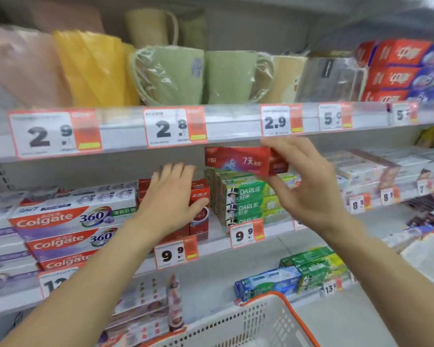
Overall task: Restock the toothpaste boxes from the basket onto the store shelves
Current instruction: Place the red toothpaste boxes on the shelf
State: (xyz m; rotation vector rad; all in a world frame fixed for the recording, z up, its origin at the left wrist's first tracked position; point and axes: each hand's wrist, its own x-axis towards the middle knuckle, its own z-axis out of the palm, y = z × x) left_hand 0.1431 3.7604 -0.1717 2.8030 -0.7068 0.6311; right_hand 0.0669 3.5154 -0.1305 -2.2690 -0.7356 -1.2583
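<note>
Toothpaste box [243, 160], red, one unit: pinched at its right end by the right hand [308, 186], thumb beneath and fingers over the top, held level above the green Darlie stack [251, 201] and just under the upper shelf edge [226, 126]; held by the end, probably so the long side can slide in on top of the stack or into the gap behind. Left hand [171, 199]: fingers straight and together, palm pressed flat on the red boxes [198, 209] standing left of the Darlie stack, gripping nothing, seemingly steadying or pushing that row back to square it. Colgate boxes [68, 226]: stacked further left on the same shelf. Price tags [176, 254]: clipped along the shelf fronts. Basket [258, 321]: white with orange rim, below at frame bottom; contents not visible.
</note>
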